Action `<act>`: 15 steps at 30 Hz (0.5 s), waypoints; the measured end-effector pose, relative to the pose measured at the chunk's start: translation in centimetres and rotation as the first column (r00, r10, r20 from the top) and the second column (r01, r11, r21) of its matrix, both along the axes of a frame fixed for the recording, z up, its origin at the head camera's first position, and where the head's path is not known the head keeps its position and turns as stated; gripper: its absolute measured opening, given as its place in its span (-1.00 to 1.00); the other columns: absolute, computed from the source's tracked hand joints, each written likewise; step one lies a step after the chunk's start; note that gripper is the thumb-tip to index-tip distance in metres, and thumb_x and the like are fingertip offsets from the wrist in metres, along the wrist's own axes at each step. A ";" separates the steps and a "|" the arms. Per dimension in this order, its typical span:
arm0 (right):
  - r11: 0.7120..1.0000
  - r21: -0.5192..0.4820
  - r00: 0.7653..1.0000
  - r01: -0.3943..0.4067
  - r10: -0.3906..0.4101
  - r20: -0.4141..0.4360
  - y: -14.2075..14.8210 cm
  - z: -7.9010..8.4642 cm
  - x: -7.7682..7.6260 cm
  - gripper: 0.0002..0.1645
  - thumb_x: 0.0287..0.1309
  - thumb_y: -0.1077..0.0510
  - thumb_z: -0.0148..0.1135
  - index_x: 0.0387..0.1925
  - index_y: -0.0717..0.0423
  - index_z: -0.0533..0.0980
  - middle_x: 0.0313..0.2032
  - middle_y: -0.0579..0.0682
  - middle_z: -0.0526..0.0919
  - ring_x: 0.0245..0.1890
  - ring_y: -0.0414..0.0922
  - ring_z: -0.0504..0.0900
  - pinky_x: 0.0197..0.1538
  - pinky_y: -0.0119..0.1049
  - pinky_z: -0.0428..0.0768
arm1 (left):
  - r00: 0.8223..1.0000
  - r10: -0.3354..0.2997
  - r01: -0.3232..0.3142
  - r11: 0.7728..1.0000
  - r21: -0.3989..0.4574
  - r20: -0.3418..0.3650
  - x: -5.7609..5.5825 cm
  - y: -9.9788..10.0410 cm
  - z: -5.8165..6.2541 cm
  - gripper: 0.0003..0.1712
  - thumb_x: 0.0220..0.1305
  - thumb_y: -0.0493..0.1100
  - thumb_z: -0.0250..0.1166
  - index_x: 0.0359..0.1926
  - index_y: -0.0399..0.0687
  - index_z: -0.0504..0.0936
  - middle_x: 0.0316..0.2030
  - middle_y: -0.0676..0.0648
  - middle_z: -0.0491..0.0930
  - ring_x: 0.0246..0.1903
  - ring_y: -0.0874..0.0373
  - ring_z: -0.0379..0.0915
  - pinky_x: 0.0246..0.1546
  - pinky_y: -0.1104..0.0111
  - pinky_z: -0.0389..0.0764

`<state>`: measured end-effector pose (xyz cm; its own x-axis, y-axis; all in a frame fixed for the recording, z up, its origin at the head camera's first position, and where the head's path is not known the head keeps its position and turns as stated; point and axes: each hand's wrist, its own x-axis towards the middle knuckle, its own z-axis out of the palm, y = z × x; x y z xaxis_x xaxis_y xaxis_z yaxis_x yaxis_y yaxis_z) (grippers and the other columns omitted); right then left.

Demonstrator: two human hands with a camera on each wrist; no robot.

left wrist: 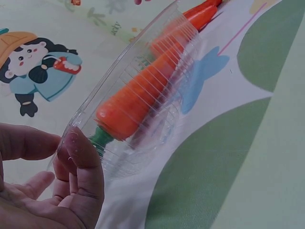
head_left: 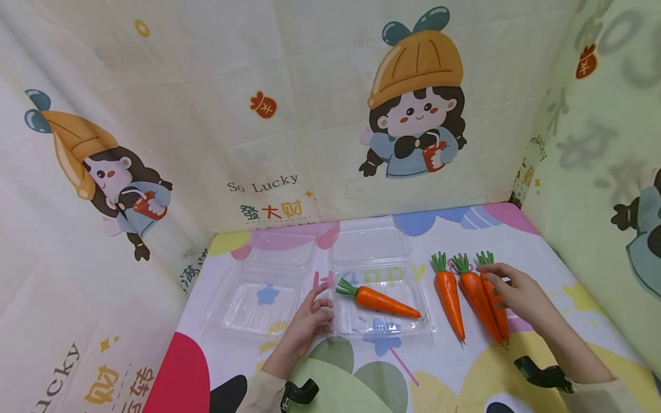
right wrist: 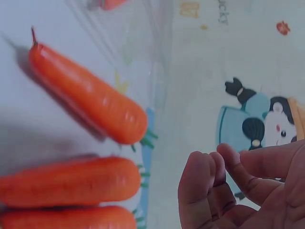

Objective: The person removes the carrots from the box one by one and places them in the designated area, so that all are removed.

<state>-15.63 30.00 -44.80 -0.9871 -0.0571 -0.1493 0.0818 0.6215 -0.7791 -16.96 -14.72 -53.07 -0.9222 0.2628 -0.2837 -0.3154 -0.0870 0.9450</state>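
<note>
My left hand (head_left: 308, 321) pinches the left rim of a clear plastic clamshell container (left wrist: 90, 107) between thumb and fingers. Inside that container lies one orange carrot (head_left: 384, 301), its green top toward the left hand. To the right, three more carrots lie in a row on the cloth: a left one (head_left: 449, 299), a middle one (head_left: 476, 298) and a right one (head_left: 500, 315). Over the top of the right carrot hovers my right hand (head_left: 518, 291), fingers loosely bent, with nothing in them. In the right wrist view its fingers (right wrist: 195, 186) are apart from the carrots.
A second clear clamshell container (head_left: 242, 331) stands open at the left, holding nothing. Both lids, including the right lid (head_left: 369, 244), lie folded back toward the rear. A printed curtain (head_left: 320, 132) stands behind the cloth-covered table (head_left: 413, 367), with more on both sides.
</note>
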 end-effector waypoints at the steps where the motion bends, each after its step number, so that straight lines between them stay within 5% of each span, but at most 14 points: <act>1: 1.000 -0.003 1.000 -0.007 0.007 0.002 -0.4 0.1 0.1 -0.45 0.64 0.02 -0.15 0.36 0.34 0.37 0.16 0.45 0.51 -0.17 0.08 0.65 -0.21 -0.18 0.76 | 1.000 0.000 0.000 1.000 -0.002 -0.001 0.0 0.0 0.0 -0.15 0.33 -0.42 0.19 0.57 0.00 0.12 -0.10 -0.03 0.41 -0.35 0.22 0.44 -0.38 0.42 0.65; 15: 0.995 -0.046 0.996 -0.085 0.084 -0.039 -6.5 -0.1 0.1 -0.57 0.57 0.07 0.04 0.26 0.23 0.50 0.14 0.32 0.62 -0.12 0.07 0.67 -0.20 -0.19 0.75 | 1.000 0.006 -0.007 1.000 -0.017 -0.014 0.1 0.2 0.2 -0.14 0.31 -0.42 0.18 0.58 -0.02 0.11 -0.10 -0.05 0.40 -0.33 0.20 0.44 -0.38 0.41 0.64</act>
<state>-15.56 23.48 -44.87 -0.9833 -0.1468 -0.1080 0.0013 0.5871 -0.8095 -16.86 -14.53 -52.92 -0.9279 0.2520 -0.2748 -0.3015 -0.0731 0.9507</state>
